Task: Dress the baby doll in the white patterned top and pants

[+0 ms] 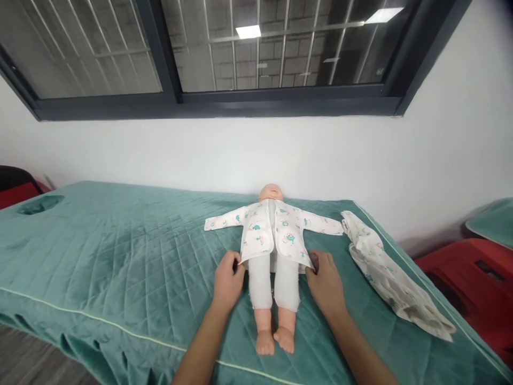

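A baby doll [274,291] lies on its back on the green quilted bed cover [120,256], head toward the wall. It wears a white printed jacket [256,230] that lies open down the front, sleeves spread out to both sides. My left hand [227,280] pinches the jacket's lower left hem beside the doll's hip. My right hand [325,283] rests on the lower right hem at the other hip, fingers closed over the cloth edge.
A crumpled white printed garment [390,278] lies on the cover to the right of the doll. A white wall and a dark-framed window are behind the bed. Red furniture [473,272] stands at right, past the bed's edge.
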A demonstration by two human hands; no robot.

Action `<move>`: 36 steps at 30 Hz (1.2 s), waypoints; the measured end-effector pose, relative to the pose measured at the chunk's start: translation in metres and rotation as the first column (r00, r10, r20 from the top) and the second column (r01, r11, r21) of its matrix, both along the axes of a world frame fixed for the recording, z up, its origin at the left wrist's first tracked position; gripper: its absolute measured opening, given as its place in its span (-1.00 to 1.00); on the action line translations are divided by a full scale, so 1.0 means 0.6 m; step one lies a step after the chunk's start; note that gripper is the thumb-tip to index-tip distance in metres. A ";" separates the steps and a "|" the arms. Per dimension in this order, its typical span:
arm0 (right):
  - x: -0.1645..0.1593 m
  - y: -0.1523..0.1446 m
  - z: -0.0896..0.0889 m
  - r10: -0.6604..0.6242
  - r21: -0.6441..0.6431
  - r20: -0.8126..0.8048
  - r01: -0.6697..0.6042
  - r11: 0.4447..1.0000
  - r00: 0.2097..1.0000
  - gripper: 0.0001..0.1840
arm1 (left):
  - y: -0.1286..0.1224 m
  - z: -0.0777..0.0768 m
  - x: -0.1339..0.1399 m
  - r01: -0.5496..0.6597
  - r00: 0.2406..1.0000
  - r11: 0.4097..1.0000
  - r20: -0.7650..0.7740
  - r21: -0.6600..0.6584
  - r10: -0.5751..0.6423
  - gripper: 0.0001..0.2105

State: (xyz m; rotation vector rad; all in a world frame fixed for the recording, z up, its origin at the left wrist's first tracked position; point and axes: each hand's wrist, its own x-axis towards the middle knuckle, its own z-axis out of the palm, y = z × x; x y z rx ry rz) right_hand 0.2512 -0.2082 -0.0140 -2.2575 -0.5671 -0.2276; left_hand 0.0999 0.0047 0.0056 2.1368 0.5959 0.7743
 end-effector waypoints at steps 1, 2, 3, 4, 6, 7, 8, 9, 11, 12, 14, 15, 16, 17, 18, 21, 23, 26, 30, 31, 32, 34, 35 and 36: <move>0.000 0.001 -0.001 0.011 0.025 0.037 -0.012 1.000 0.999 -0.59 | 0.000 0.000 0.001 0.002 1.000 1.000 0.023 0.020 -0.002 -0.97; -0.001 0.002 0.000 0.024 0.049 0.080 -0.028 0.998 0.997 -0.56 | -0.001 0.000 0.002 0.005 0.998 0.999 0.060 0.045 -0.007 -0.98; -0.003 0.003 0.001 0.043 0.071 0.128 -0.052 0.996 0.991 -0.53 | -0.001 0.001 0.004 0.011 0.995 0.997 0.102 0.073 -0.018 -0.92; -0.005 0.005 0.003 0.068 0.089 0.178 -0.085 0.992 0.982 -0.52 | -0.002 0.001 0.006 0.018 0.989 0.995 0.142 0.101 -0.032 -0.85; -0.010 0.011 0.008 0.133 0.118 0.271 -0.170 0.978 0.953 -0.54 | -0.004 0.003 0.011 0.032 0.980 0.988 0.192 0.151 -0.061 -0.74; -0.012 0.014 0.011 0.171 0.130 0.303 -0.218 0.967 0.938 -0.57 | -0.006 0.005 0.015 0.039 0.977 0.985 0.202 0.170 -0.073 -0.72; -0.013 0.017 0.013 0.206 0.143 0.322 -0.262 0.954 0.924 -0.60 | -0.009 0.007 0.019 0.042 0.974 0.982 0.210 0.184 -0.081 -0.72; -0.014 0.021 0.016 0.233 0.163 0.329 -0.298 0.941 0.915 -0.63 | -0.012 0.009 0.023 0.040 0.972 0.981 0.220 0.192 -0.083 -0.73; -0.013 0.031 0.021 0.259 0.220 0.314 -0.335 0.916 0.913 -0.68 | -0.019 0.015 0.034 0.032 0.966 0.982 0.245 0.187 -0.078 -0.79; -0.011 0.037 0.024 0.261 0.261 0.294 -0.340 0.904 0.919 -0.72 | -0.022 0.017 0.039 0.034 0.963 0.985 0.259 0.169 -0.078 -0.83; -0.006 0.049 0.027 0.253 0.370 0.223 -0.321 0.872 0.942 -0.80 | -0.025 0.022 0.048 0.053 0.955 0.995 0.286 0.089 -0.076 -0.89; -0.002 0.054 0.028 0.244 0.429 0.161 -0.291 0.855 0.956 -0.84 | -0.025 0.024 0.051 0.065 0.953 0.998 0.296 0.014 -0.066 -0.88; 0.003 0.059 0.027 0.233 0.488 0.081 -0.242 0.839 0.969 -0.83 | -0.023 0.025 0.053 0.072 0.952 0.994 0.304 -0.087 -0.042 -0.85; 0.008 0.062 0.025 0.216 0.547 -0.015 -0.172 0.819 0.976 -0.77 | -0.020 0.025 0.054 0.070 0.950 0.976 0.313 -0.207 -0.002 -0.82; 0.012 0.065 0.022 0.196 0.602 -0.119 -0.086 0.794 0.973 -0.70 | -0.017 0.024 0.055 0.067 0.946 0.940 0.322 -0.334 0.048 -0.80; 0.024 0.065 0.010 0.169 0.720 -0.357 0.155 0.677 0.919 -0.60 | -0.006 0.020 0.056 0.108 0.912 0.765 0.370 -0.634 0.177 -0.75; 0.028 0.062 0.006 0.183 0.774 -0.412 0.236 0.588 0.893 -0.59 | -0.001 0.017 0.058 0.148 0.880 0.684 0.411 -0.715 0.239 -0.72; 0.032 0.055 0.010 0.210 0.827 -0.422 0.279 0.488 0.882 -0.60 | 0.004 0.014 0.060 0.137 0.831 0.646 0.442 -0.751 0.339 -0.67; 0.032 0.045 0.021 0.250 0.873 -0.438 0.341 0.350 0.864 -0.65 | 0.013 0.005 0.060 0.057 0.772 0.652 0.447 -0.756 0.451 -0.65; 0.032 0.042 0.023 0.261 0.876 -0.451 0.368 0.311 0.853 -0.66 | 0.015 0.002 0.059 0.024 0.764 0.660 0.440 -0.751 0.473 -0.66; 0.031 0.039 0.024 0.267 0.876 -0.462 0.389 0.284 0.845 -0.66 | 0.017 -0.001 0.058 -0.014 0.757 0.671 0.431 -0.742 0.492 -0.67; 0.027 0.031 0.023 0.263 0.875 -0.464 0.392 0.282 0.846 -0.68 | 0.019 -0.004 0.057 -0.104 0.745 0.700 0.412 -0.706 0.526 -0.71; 0.025 0.027 0.023 0.257 0.875 -0.456 0.378 0.301 0.852 -0.69 | 0.019 -0.005 0.056 -0.151 0.738 0.720 0.407 -0.677 0.538 -0.73; 0.023 0.023 0.022 0.254 0.875 -0.448 0.362 0.320 0.857 -0.70 | 0.019 -0.005 0.055 -0.195 0.732 0.741 0.407 -0.643 0.546 -0.74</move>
